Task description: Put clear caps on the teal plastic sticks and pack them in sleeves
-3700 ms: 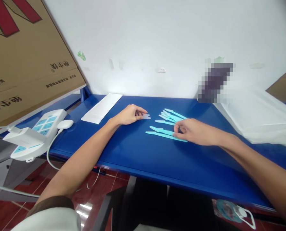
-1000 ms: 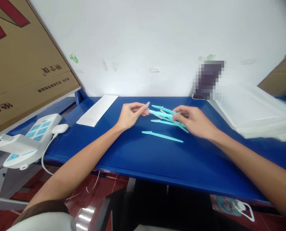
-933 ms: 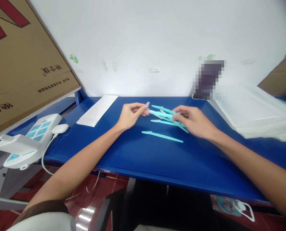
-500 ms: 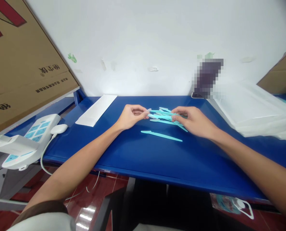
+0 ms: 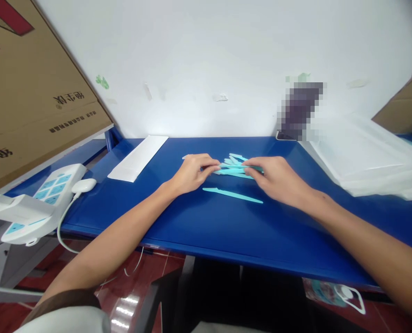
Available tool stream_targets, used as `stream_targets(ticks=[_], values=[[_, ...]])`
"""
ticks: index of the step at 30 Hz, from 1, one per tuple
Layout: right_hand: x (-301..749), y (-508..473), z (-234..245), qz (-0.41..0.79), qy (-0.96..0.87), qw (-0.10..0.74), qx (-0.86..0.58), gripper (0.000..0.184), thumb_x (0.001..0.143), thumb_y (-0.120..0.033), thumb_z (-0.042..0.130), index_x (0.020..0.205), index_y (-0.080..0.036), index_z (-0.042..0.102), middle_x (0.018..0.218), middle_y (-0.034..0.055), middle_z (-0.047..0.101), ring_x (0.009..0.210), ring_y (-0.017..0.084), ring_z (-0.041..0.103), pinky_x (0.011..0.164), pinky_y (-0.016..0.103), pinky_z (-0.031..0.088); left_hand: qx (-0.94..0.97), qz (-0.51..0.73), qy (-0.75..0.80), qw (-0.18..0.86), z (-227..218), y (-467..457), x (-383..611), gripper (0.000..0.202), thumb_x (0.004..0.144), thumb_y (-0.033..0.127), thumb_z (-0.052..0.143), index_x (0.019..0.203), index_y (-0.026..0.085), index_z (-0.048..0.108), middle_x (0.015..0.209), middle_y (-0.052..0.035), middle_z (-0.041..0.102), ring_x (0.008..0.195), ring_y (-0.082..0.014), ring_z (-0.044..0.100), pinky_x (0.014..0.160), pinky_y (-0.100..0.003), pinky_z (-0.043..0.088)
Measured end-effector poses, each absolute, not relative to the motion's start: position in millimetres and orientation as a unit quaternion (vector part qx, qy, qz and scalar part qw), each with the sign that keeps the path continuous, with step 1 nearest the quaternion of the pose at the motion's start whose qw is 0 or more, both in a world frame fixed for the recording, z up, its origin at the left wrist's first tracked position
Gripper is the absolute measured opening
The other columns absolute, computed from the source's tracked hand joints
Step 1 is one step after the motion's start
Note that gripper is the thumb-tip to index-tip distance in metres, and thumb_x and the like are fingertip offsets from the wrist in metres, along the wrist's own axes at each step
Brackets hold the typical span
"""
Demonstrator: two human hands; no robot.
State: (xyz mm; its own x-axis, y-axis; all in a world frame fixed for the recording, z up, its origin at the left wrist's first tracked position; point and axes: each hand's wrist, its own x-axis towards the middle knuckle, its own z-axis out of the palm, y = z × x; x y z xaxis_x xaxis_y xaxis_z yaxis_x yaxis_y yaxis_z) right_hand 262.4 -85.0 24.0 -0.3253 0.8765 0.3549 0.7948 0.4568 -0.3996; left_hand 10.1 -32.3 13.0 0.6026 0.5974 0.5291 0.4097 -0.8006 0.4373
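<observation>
Both hands meet over a small pile of teal eyebrow razors [image 5: 236, 157] on the blue table. My left hand [image 5: 195, 172] pinches the left end of a razor [image 5: 231, 166]. My right hand [image 5: 278, 178] has its thumb and fingers closed on the same razor near its other end. Several razors lie crossed below and behind it, partly covered by my fingers. One single razor [image 5: 232, 195] lies apart, nearer the table's front edge. A small whitish piece [image 5: 184, 157] shows just past the back of my left hand; whether it touches the hand I cannot tell.
A white paper strip [image 5: 138, 158] lies on the blue table [image 5: 206, 226] at the left. Farther left are a power strip [image 5: 49, 203] with a charger and cable, and a large cardboard box [image 5: 35, 78]. White plastic bags [image 5: 361, 157] and a blurred phone-like object [image 5: 301, 111] stand right.
My left hand has turned, its fingertips moving slightly right onto the razor's end. The whitish piece at its fingertips no longer shows there. My right hand has shifted slightly left. The single razor stays put.
</observation>
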Motion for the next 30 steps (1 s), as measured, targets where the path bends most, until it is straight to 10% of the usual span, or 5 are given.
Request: stream_targets(ticks=[20, 25, 30], values=[[252, -88, 21, 0.163, -0.749, 0.371, -0.525, 0.026, 0.093, -0.030, 0.054, 0.101, -0.019, 0.076, 0.092, 0.0054, 0.079, 0.076, 0.020, 0.067, 0.066, 0.031, 0.047, 0.668, 0.456, 0.350, 0.472, -1, -27, 18, 0.040, 0.078, 0.041, 0.083, 0.108, 0.016, 0.077, 0.106, -0.0122, 0.079, 0.095, -0.0258, 0.077, 0.088, -0.041, 0.062], [254, -86, 24, 0.188, -0.734, 0.378, -0.531, 0.028, 0.093, -0.031, 0.055, 0.109, -0.018, 0.074, 0.090, 0.0064, 0.078, 0.075, 0.022, 0.070, 0.068, 0.033, 0.050, 0.709, 0.453, 0.346, 0.415, 2, -20, 14, 0.055, 0.087, 0.050, 0.073, 0.129, 0.015, 0.068, 0.115, -0.0141, 0.077, 0.104, -0.0272, 0.074, 0.084, -0.037, 0.060], [272, -75, 18, 0.050, -0.765, 0.316, -0.560, 0.031, 0.096, -0.030, 0.052, 0.110, -0.017, 0.075, 0.105, 0.0114, 0.077, 0.095, 0.028, 0.071, 0.082, 0.037, 0.050, 0.818, 0.378, 0.426, 0.075, 10, 1, -24, 0.043, 0.102, 0.043, 0.048, 0.127, 0.016, 0.071, 0.124, -0.0131, 0.071, 0.116, -0.0298, 0.063, 0.101, -0.045, 0.049]])
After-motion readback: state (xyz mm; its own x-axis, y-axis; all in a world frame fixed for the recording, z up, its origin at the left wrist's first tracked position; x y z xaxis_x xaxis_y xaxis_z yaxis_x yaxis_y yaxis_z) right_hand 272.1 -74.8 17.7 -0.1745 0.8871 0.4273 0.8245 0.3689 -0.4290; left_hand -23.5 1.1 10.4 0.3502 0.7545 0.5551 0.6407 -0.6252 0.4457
